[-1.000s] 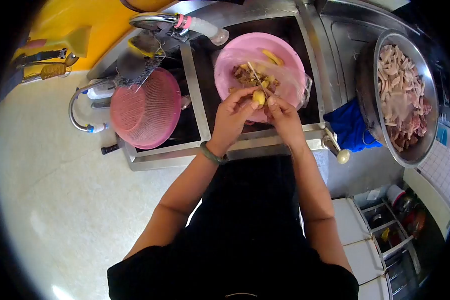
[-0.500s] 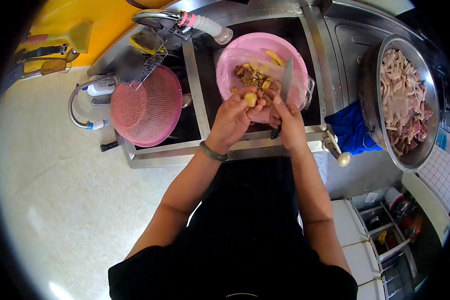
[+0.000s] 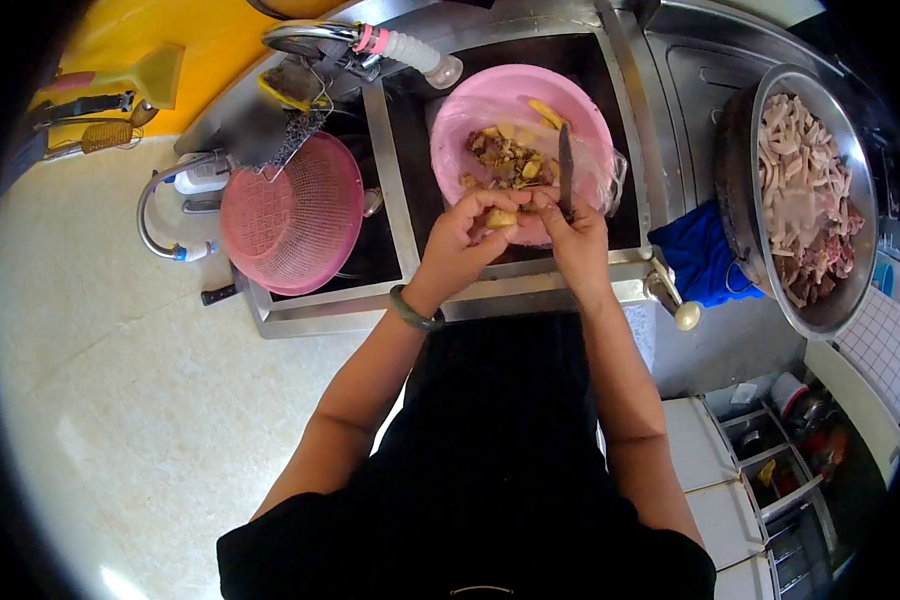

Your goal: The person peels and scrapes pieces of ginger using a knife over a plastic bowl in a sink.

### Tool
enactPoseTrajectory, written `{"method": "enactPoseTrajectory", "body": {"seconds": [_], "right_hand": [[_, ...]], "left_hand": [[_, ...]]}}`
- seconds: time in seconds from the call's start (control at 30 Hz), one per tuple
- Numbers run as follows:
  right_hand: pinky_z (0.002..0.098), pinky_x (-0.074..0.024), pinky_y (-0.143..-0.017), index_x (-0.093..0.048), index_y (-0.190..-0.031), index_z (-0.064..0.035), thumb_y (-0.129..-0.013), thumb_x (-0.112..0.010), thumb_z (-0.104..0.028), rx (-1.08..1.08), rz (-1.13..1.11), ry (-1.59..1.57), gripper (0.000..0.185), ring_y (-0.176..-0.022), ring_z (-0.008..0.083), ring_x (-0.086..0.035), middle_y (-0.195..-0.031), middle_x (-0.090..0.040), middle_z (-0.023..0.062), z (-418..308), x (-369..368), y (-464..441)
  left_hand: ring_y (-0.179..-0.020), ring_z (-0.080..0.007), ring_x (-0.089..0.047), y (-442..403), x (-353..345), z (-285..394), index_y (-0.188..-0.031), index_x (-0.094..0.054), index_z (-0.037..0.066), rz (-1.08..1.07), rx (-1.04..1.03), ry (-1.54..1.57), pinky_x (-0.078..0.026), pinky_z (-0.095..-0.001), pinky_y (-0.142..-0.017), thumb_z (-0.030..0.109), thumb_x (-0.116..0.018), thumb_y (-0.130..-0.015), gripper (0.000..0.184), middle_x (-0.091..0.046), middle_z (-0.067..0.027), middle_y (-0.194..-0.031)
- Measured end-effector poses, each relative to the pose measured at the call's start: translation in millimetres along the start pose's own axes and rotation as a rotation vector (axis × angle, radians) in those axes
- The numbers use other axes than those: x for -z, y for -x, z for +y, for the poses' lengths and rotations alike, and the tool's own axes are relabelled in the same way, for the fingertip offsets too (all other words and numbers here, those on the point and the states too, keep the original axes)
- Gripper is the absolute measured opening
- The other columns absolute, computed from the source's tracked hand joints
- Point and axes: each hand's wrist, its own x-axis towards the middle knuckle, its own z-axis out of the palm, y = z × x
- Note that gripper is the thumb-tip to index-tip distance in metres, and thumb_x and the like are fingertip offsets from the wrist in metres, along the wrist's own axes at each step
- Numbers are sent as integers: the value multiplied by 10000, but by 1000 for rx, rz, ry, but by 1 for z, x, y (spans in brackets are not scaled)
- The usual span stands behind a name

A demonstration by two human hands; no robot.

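Over the near rim of a pink basin (image 3: 470, 95), my left hand (image 3: 455, 245) is closed on a peeled yellow piece of ginger (image 3: 501, 217). My right hand (image 3: 582, 245) grips a knife (image 3: 567, 165), its handle hidden in the palm and its narrow-looking blade pointing away from me. The thumb and fingertips of that hand come close to the ginger; whether they touch it, I cannot tell. Inside the basin lie brown peelings and ginger pieces (image 3: 515, 160) on a clear plastic bag (image 3: 597, 165). A longer yellow piece (image 3: 547, 113) rests near the far side.
The basin sits in a steel sink, under a faucet (image 3: 435, 68). Left of it, a pink colander (image 3: 295, 215) leans over the other bowl, near a black-handled knife (image 3: 220, 294). At right stand a steel bowl of sliced meat (image 3: 805, 190), a blue cloth (image 3: 705, 255) and a tap lever (image 3: 685, 316).
The knife has turned so its blade shows more edge-on. My left hand has tipped the ginger and lowered it slightly, and my right fingers have moved in closer.
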Motion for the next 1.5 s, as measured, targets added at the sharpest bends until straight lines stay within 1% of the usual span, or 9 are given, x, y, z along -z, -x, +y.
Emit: {"method": "enactPoseTrajectory", "body": {"seconds": [0.27,0.37,0.67,0.87,0.97,1.07,1.23,1.4,1.5], "right_hand": [[238,-477,-772,-653,-994,10,-906,-607,-118,92,-32,27,161,-841,83,-583,-920,-665,35,-4,2,3],[238,-474,-779,-653,-996,6,-907,-605,-111,31,-51,-61,155,-851,84,-583,-928,-663,32,-8,2,6],[242,-469,-784,-649,-988,-1,-912,-598,-120,221,-121,110,151,-846,88,-583,-889,-661,39,-17,4,7],[240,-468,-766,-641,-962,-6,-911,-604,-140,92,-161,-30,147,-829,89,-574,-891,-653,25,-20,5,8],[242,-468,-754,-632,-969,-12,-917,-601,-173,40,-226,-74,172,-826,87,-572,-889,-644,20,-16,6,5],[256,-472,-750,-613,-1009,-12,-932,-583,-217,18,-123,60,222,-834,92,-571,-875,-636,18,-13,-5,2],[275,-480,-785,-570,-1118,7,-972,-490,-320,-109,-148,-192,367,-909,123,-581,-968,-632,73,-15,-12,10],[306,-475,-862,-501,-1289,-29,-984,-435,-358,83,-260,155,454,-977,187,-603,-1124,-615,131,-6,-17,18],[324,-466,-899,-468,-1340,-61,-981,-438,-343,198,-245,296,457,-1003,209,-604,-1178,-602,145,6,-18,18]], "left_hand": [[-973,-189,-636,6,4,16,-1023,-561,29,-84,-227,-467,-508,-282,-795,-31,-624,-786,253,-635,-98,-1135],[-995,-170,-625,12,3,29,-993,-573,32,-124,-208,-552,-493,-283,-849,-42,-634,-795,220,-623,-128,-1177],[-863,-230,-650,13,6,34,-955,-577,57,-160,-411,-744,-523,-301,-733,-53,-673,-731,267,-623,-131,-1181],[-846,-227,-652,17,11,31,-933,-567,53,-187,-452,-775,-523,-303,-716,-70,-672,-720,268,-619,-142,-1189],[-934,-237,-654,19,13,30,-983,-549,52,-224,-433,-711,-531,-311,-760,-3,-654,-784,233,-617,-123,-1177],[-967,-196,-636,20,-16,32,-1039,-550,39,72,-72,134,-531,-326,-765,77,-574,-902,144,-594,-133,-1197],[-959,-150,-610,13,-12,20,-1177,-536,41,319,159,399,-499,-264,-757,204,-495,-970,266,-608,-93,-1122],[-971,-144,-578,18,-6,-1,-1178,-540,40,418,316,634,-457,-290,-846,191,-524,-953,271,-600,-54,-1149],[-1002,-150,-576,18,-9,3,-1196,-546,28,346,252,677,-456,-295,-870,164,-539,-942,288,-615,-55,-1117]]}}
